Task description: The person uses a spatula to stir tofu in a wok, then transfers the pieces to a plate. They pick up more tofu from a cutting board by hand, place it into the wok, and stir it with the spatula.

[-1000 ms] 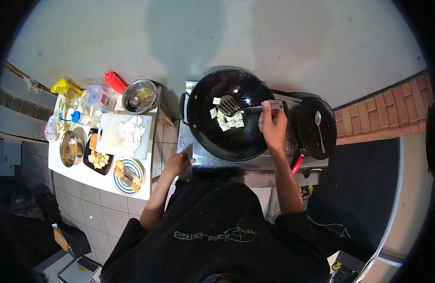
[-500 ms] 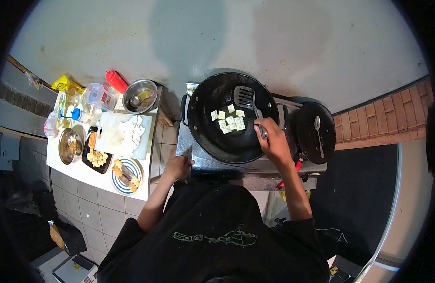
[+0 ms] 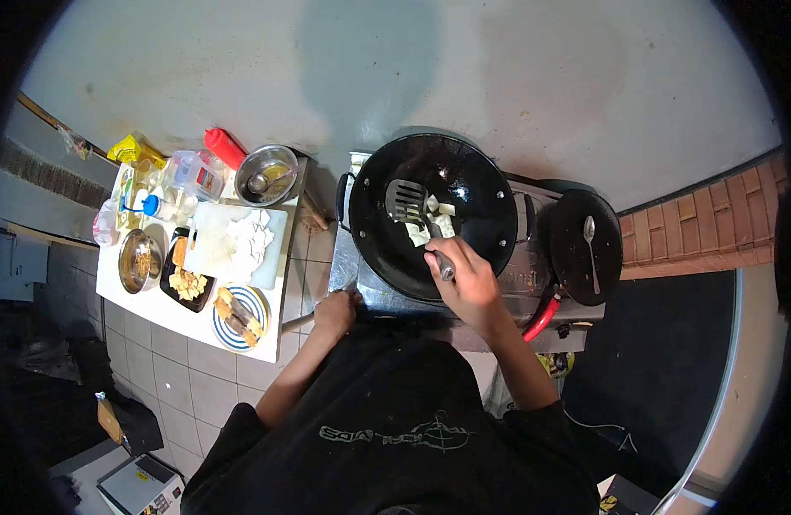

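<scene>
- While the right hand (image 3: 474,287) is clamped on the slotted spatula (image 3: 407,201), an abrupt push could eject or break the white cubes (image 3: 445,227) lying in the wok (image 3: 380,251).
- Left hand (image 3: 335,314): at stove (image 3: 347,262) edge; closure cannot be told.
- Surface: metal stove beside stained wall (image 3: 241,86).
- Room: 1 white table (image 3: 112,268), tiled floor (image 3: 168,348).
</scene>
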Demonstrator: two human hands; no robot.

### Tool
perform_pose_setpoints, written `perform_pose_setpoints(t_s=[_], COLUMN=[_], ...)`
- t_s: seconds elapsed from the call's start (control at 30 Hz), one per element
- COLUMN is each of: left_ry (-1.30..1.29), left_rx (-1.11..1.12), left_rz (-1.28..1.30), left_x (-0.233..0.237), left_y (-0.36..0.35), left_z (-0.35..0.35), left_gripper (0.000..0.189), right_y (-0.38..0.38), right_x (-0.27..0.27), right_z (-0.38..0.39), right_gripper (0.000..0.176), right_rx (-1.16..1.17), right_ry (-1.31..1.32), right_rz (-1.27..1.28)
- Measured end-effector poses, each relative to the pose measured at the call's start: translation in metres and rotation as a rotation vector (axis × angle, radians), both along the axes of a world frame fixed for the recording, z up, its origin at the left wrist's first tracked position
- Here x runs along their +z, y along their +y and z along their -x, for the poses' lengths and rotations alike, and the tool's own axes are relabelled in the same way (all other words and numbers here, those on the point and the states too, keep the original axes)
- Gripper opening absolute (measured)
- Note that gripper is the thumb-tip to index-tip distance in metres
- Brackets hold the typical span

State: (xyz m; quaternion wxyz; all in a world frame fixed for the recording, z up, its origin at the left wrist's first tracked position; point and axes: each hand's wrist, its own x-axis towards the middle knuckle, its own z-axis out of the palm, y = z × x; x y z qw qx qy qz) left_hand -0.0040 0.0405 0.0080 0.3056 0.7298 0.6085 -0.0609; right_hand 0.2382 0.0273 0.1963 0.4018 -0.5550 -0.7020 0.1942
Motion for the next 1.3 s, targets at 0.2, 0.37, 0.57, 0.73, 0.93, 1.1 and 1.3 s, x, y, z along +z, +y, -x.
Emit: perform_pose_setpoints(t_s=[0.2, 0.37, 0.57, 0.73, 0.93, 1.1, 1.3], left_ry=[0.015, 0.044, 0.011, 0.018, 0.042, 0.037, 0.049], left_rx=[-0.009, 0.026, 0.024, -0.016, -0.039, -0.007, 0.033], left_rz=[0.025, 0.048, 0.023, 0.017, 0.060, 0.056, 0.027], left_x=[0.008, 0.009, 0.012, 0.007, -0.001, 0.024, 0.006], left_y=[0.002, 0.003, 0.002, 0.004, 0.006, 0.007, 0.003], left_z=[0.000, -0.002, -0.003, -0.001, 0.002, -0.005, -0.002], left_gripper=[0.035, 0.036, 0.042, 0.041, 0.026, 0.026, 0.032], right_y=[0.008, 0.004, -0.007, -0.021, -0.032, -0.027, 0.012], right_x=[-0.016, 0.003, 0.006, -0.008, -0.012, -0.004, 0.027], right_z=[-0.012, -0.032, -0.043, -0.042, -0.040, -0.051, -0.082], right_gripper=[0.013, 0.013, 0.011, 0.010, 0.009, 0.009, 0.013], right_rx=[-0.068, -0.175, -0.232, -0.277, -0.355, -0.362, -0.300], right_ry=[-0.030, -0.001, -0.003, -0.016, -0.041, -0.036, -0.154], right_rz=[-0.017, -0.032, 0.022, -0.080, -0.125, -0.119, 0.063])
